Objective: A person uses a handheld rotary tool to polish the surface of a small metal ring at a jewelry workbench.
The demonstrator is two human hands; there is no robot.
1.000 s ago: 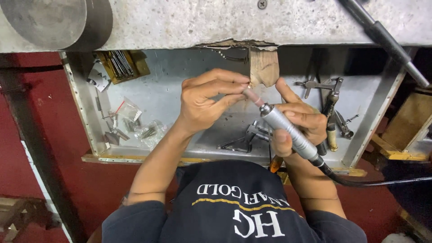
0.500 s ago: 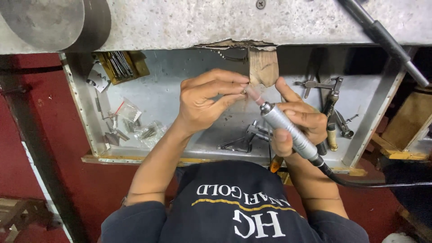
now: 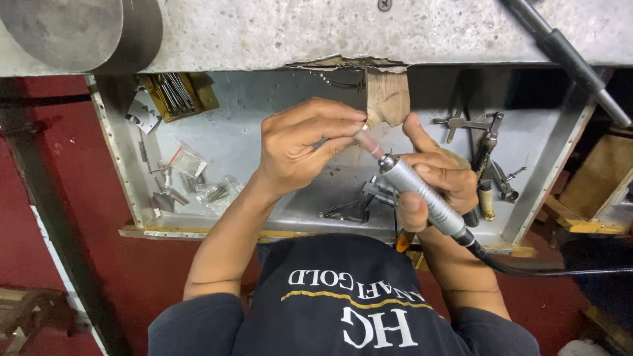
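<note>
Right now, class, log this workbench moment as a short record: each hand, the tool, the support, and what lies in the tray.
left hand: fingertips pinched on something too small to identify, at the wooden peg
right hand: wrapped round a grey rotary handpiece
handpiece tip: pinkish bit pointing at the pinched fingertips
cable: black cable runs off to the right
metal tray: under the bench, holds pliers and small plastic bags

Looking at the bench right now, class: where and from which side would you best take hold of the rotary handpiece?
Take the rotary handpiece around its straight grey barrel, as the right hand does, coming from the cable side at lower right. The barrel is round and long enough to wrap, while the pinkish tip points up-left toward the left hand and the wooden peg, so stay clear of that end.
</note>
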